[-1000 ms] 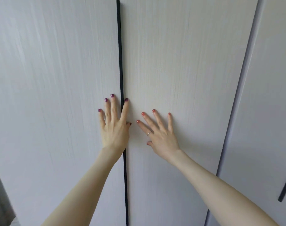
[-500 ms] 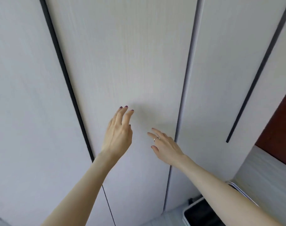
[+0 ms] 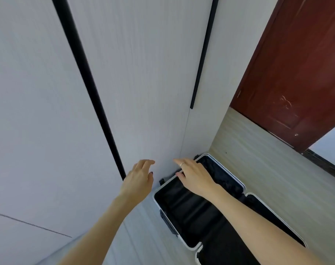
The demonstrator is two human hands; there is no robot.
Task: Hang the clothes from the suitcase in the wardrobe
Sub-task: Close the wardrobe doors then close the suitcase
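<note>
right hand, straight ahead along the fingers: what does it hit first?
Probably the pale wardrobe door. The right hand is open over the open suitcase, fingers pointing up-left at the panel's lower part. Nothing shows between them, though depth is unclear from one view.

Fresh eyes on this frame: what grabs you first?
Two bare forearms reach up from the bottom edge, the left hand and right hand open and holding nothing, right in front of the pale wardrobe, whose doors are closed. Below the right arm an open black suitcase with a silver rim lies on the floor at lower right. A dark red door fills the upper right corner.
</note>
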